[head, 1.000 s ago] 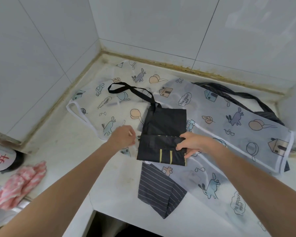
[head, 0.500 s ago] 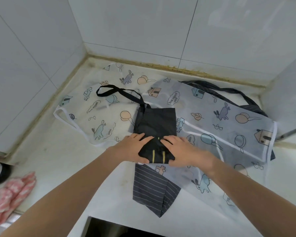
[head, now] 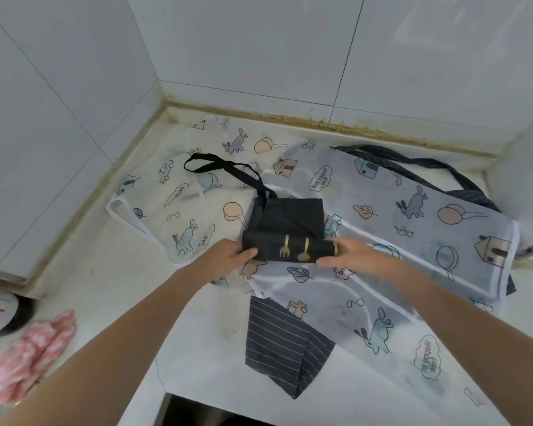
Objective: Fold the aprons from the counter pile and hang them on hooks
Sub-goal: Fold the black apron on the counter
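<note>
On the pale counter [head: 111, 302], near the tiled corner, we see a black apron [head: 286, 229] folded into a small packet that lies on top of two sheer white aprons printed with cartoon animals, one to the left [head: 173, 204] and one to the right [head: 413, 241]. Its near edge is rolled into a band [head: 290, 249] whose long axis runs left to right across our view; a gold fork and spoon print shows on this band. The flat part of the packet lies beyond the band, toward the back wall, and the neck loop [head: 216, 167] trails from its far left corner, pointing away and to the left. The left hand [head: 225, 256] grips the left end of the band, fingers curled round it. The right hand [head: 348, 256] holds the right end, fingers together and bent against the fabric. A dark striped apron [head: 283, 345] lies beneath the sheer ones, one corner reaching toward the counter's near edge, and its straps [head: 413, 167] show behind the right sheer apron. At far left we note a pink cloth [head: 28, 355].
</note>
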A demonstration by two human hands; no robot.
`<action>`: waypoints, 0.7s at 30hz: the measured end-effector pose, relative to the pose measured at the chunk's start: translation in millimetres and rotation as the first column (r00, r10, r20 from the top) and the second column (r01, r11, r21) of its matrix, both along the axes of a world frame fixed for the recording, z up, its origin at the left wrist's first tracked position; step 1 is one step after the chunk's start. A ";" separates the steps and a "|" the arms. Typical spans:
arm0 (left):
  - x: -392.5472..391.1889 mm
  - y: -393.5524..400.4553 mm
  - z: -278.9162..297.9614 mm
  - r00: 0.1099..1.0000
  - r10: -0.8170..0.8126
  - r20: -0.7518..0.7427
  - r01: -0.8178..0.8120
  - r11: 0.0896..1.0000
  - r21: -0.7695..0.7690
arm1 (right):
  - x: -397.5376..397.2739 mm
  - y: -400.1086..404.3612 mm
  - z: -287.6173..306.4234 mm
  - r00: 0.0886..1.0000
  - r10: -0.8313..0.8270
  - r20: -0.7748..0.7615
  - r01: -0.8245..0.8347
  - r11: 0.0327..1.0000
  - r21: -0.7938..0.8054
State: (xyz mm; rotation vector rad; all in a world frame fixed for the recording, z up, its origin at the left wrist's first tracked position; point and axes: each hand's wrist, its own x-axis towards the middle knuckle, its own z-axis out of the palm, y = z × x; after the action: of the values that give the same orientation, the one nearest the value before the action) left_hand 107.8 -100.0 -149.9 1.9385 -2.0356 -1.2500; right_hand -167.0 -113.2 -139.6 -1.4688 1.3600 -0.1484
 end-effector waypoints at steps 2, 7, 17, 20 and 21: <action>-4.9 -5.1 -6.6 0.994 0.104 -0.030 -0.104 0.995 0.005 | 3.9 -4.2 -0.3 0.980 -0.164 0.116 0.165 0.986 0.002; -18.4 -18.6 -17.9 0.972 0.231 0.033 -0.230 0.972 -0.044 | 19.1 -16.4 -11.9 0.944 -0.328 -0.029 0.323 0.940 -0.104; -24.4 -29.2 -18.5 0.946 0.257 0.197 -0.254 0.966 -0.041 | 21.4 -39.0 -17.0 0.949 -0.277 -0.153 0.278 0.960 -0.017; -23.0 -31.0 -17.2 0.932 0.321 0.167 -0.307 0.946 -0.104 | 18.6 -42.3 -15.7 0.959 -0.246 -0.143 0.256 0.965 0.057; -22.9 -32.6 -15.2 0.936 0.326 0.129 -0.310 0.942 -0.128 | 17.6 -43.1 -12.9 0.963 -0.220 -0.154 0.237 0.966 0.102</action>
State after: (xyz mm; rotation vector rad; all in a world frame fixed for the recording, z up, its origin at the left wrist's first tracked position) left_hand 84.8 -132.6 -165.1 2.2539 -1.7084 -0.9314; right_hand -149.3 -156.3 -152.6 -1.2381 1.6255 -0.1102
